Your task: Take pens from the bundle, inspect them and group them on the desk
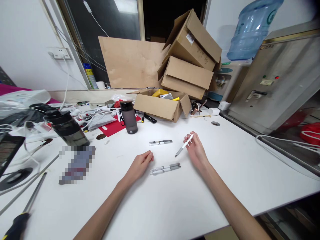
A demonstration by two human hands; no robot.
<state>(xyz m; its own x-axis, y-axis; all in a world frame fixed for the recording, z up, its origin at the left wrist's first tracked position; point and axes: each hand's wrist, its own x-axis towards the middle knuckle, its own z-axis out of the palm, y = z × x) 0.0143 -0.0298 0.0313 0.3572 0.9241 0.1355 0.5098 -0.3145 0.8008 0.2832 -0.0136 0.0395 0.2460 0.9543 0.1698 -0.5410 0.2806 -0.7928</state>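
Observation:
My right hand (pixel 195 150) is closed on a white pen with a grey tip (pixel 183 146), which slants down to the left above the white table (pixel 160 203). My left hand (pixel 140 164) rests on the table with its fingers curled in, nothing visible in it. Between the hands lies a grey and clear pen (pixel 165 168), close to my left fingertips. Another pen (pixel 160 142) lies farther back on the table.
A dark bottle (pixel 128 117) and a larger dark jug (pixel 67 128) stand at the left back among cables and clutter. Open cardboard boxes (pixel 162 105) are stacked behind. A water dispenser (pixel 246 40) and metal cabinet (pixel 277 80) stand at the right.

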